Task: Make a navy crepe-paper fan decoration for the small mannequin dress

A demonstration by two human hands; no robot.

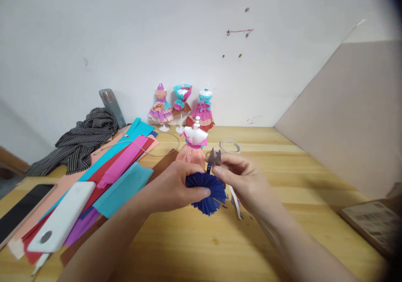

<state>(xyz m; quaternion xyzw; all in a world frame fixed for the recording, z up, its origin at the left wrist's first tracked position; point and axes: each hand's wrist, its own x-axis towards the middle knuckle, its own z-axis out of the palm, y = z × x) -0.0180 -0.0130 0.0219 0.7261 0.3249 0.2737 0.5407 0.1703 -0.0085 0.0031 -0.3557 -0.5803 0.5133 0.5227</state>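
My left hand (184,185) pinches a dark blue pleated paper rosette (209,204), thumb across its front. The rosette is fanned round, with a ragged lower edge. In my right hand (243,175) are small thread snips (211,160). Their two dark blades point upward, slightly apart, just above the rosette; the fingers hide most of the rest. Right behind the hands stands a mini dress form (196,135) with a white bust, pink collar and peach paper skirt, its lower part hidden.
Three dressed mini forms (161,106) stand against the wall. Left are stacked crepe paper sheets (125,185), a white power bank (63,215), a phone (23,208), a striped cloth (83,135) and a bottle (111,106). A tape roll (230,142) lies behind; a cardboard box (373,223) sits right.
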